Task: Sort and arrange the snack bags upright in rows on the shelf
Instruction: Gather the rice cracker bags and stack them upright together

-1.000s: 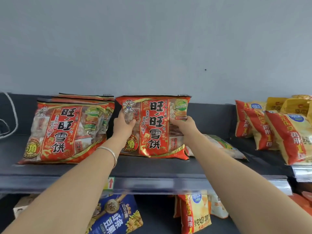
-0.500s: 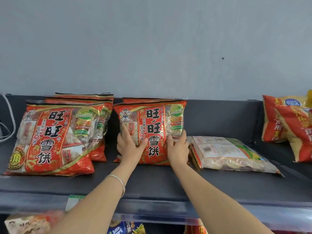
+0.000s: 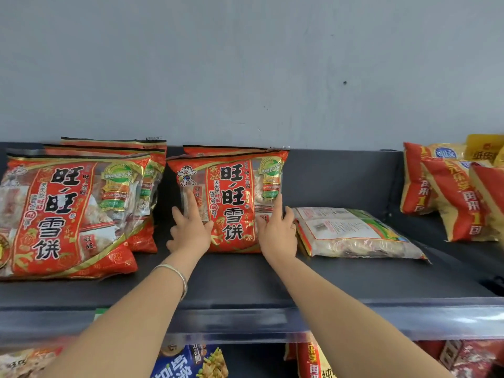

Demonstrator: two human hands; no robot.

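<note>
One rear bag peeks behind front bag

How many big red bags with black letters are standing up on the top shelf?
5. Left row: front left bag, second left bag, back left bag. Middle row: front middle bag, rear middle bag. Others may hide behind them.

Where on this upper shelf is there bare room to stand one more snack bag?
The dark grey shelf is bare along its front, before the upright red rice-cracker bag and the flat-lying clear bag. Another bare patch lies behind that flat bag, between the red bag and the yellow-and-red bags at the right. The left end, with its large red bags, is crowded.
</note>
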